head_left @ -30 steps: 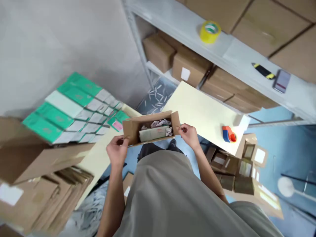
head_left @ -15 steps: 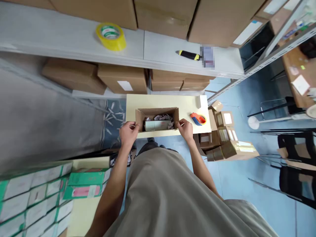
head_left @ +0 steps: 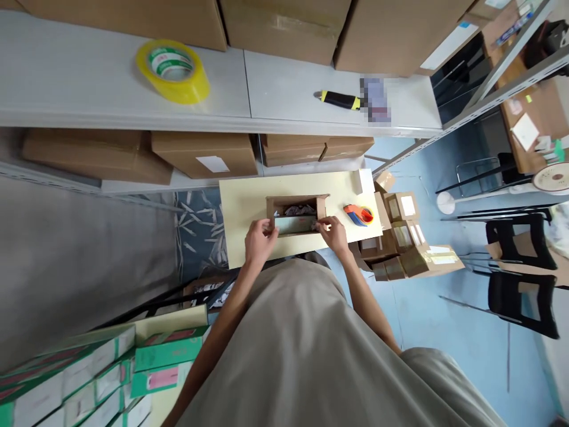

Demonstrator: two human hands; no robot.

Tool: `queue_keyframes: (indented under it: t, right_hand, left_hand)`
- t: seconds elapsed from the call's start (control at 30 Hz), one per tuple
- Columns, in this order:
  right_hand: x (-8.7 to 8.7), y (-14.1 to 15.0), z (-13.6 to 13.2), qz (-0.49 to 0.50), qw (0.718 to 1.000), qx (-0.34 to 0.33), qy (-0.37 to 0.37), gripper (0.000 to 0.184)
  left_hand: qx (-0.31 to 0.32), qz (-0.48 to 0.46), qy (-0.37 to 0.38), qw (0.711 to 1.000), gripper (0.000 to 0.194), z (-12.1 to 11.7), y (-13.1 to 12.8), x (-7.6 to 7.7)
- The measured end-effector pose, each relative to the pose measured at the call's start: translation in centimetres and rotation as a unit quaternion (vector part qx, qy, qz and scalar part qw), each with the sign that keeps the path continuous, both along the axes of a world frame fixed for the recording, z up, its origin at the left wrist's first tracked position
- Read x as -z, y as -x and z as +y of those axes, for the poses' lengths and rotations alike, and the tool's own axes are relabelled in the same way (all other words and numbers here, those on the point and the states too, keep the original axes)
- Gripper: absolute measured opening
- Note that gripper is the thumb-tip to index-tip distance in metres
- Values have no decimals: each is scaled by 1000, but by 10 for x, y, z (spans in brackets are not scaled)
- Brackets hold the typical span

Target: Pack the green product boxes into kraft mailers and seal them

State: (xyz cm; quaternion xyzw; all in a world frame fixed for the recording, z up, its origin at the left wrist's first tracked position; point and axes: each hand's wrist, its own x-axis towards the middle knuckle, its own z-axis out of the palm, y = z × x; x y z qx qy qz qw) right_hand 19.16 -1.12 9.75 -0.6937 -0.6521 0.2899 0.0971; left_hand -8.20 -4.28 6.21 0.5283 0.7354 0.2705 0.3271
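An open cardboard box [head_left: 321, 207] stands on the cream table [head_left: 242, 201] in front of me. Inside it lies a pale, flat-sided carton [head_left: 293, 224], with crumpled packing paper [head_left: 300, 210] behind it and at its right end. My left hand [head_left: 259, 242] is closed at the box's left end, thumb and fingers around the near left corner. At the near right corner, the fingers of my right hand [head_left: 334, 233] are pinched on the box's edge. Their tips partly cover the paper there.
An orange and blue tape dispenser [head_left: 359, 214] and a small white box [head_left: 363, 181] lie on the table's right. Above, the shelf [head_left: 284, 89] carries yellow tape [head_left: 173, 71], a black-yellow cutter [head_left: 340, 99] and large cartons. Green-white boxes [head_left: 169, 356] are stacked lower left; cardboard boxes [head_left: 400, 228] lie right.
I have turned from the green-white stack towards the shelf, carrying the box over the cream table and setting it down. Both hands have stayed at its ends; the left has moved right.
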Motion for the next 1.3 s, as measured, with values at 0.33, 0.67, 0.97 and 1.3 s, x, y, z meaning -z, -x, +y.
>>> queue_keyframes:
  t: [0.33,0.67,0.97,1.3]
  right_hand:
    - [30,-35,27,-10,996,-82,12,38]
    - [50,-46,42,-11,988,-136,-75,51]
    - [64,-47,38,170,984,-44,20,38]
    - [58,-47,63,116,991,14,58,33]
  left_hand:
    - [24,57,-23,998,88,2,-14,13]
    - [152,130,-44,979,37,38,1,16]
    - [-61,34,-59,996,25,28,-15,40]
    - [-162,66,-30,984,23,43,-42,36]
